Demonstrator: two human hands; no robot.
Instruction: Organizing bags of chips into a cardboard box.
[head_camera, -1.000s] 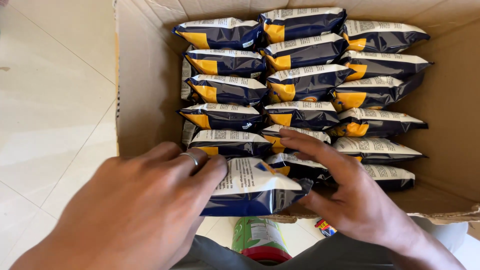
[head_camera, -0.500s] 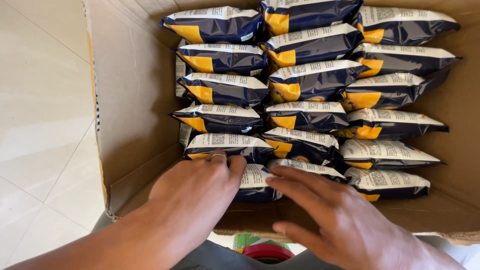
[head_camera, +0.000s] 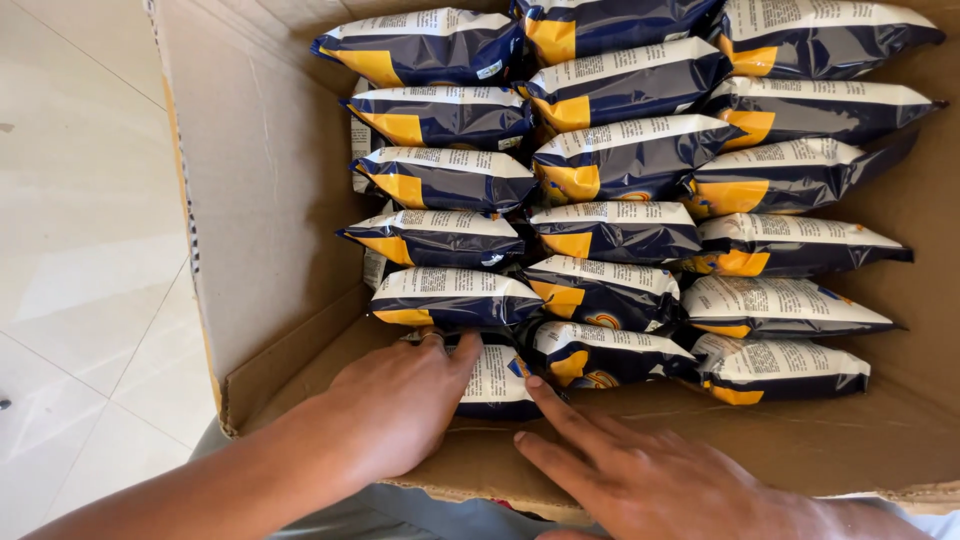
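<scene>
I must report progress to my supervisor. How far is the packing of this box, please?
Done: three rows of blue and yellow snack packets stand on edge, filling most of the cardboard box. In hand: the left hand and right hand press the nearest packet down at the near wall of the left row. Left: almost no free space shows; the flaps are open.

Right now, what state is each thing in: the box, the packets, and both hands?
Cardboard box: open, nearly full.
Packets: sealed, stacked in three overlapping rows.
Nearest packet: tucked at the front, under both hands.
Left hand: flat, pressing it.
Right hand: fingers spread, touching it.
</scene>
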